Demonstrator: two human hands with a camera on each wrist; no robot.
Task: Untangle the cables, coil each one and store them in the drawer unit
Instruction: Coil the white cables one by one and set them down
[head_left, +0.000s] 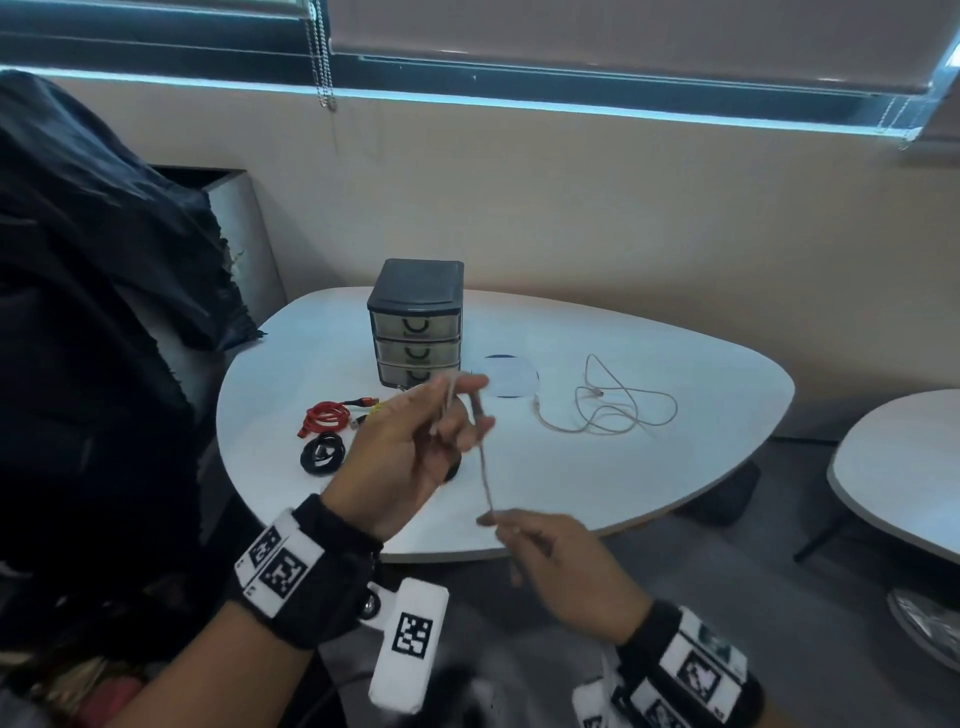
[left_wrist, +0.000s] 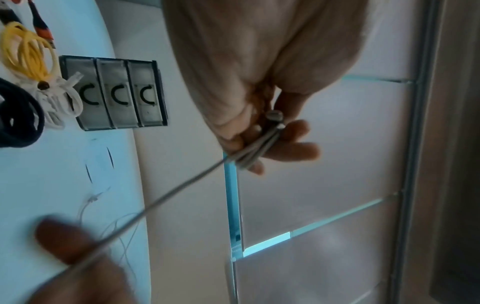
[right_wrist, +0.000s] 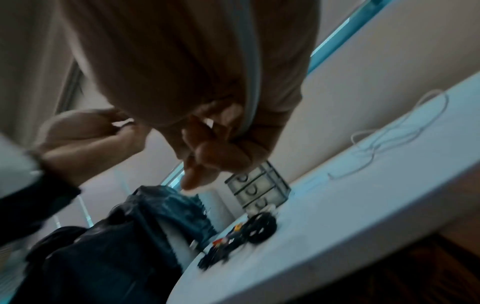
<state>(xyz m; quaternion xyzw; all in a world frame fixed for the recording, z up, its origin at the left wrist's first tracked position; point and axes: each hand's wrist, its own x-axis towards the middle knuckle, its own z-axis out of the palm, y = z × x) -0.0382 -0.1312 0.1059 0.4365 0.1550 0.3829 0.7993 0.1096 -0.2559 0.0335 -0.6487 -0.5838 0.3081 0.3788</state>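
My left hand (head_left: 447, 410) is raised above the table's near edge and holds several loops of a grey cable (head_left: 483, 462) between its fingers (left_wrist: 298, 142). The cable (left_wrist: 168, 197) runs taut down to my right hand (head_left: 498, 519), which pinches it lower and nearer to me. The dark three-drawer unit (head_left: 415, 322) stands at the back of the white table (head_left: 623, 467) with all drawers closed. Coiled red (head_left: 324, 418), black (head_left: 322, 453), yellow (left_wrist: 28, 49) and white (left_wrist: 57, 102) cables lie in front of it. A loose pale cable (head_left: 613, 405) sprawls to the right.
A dark jacket (head_left: 93, 312) hangs over a chair at the left, close to the table. A white square pad (head_left: 506, 376) lies beside the drawer unit. A second white table (head_left: 904, 483) stands at the right. The wall and window blinds are behind.
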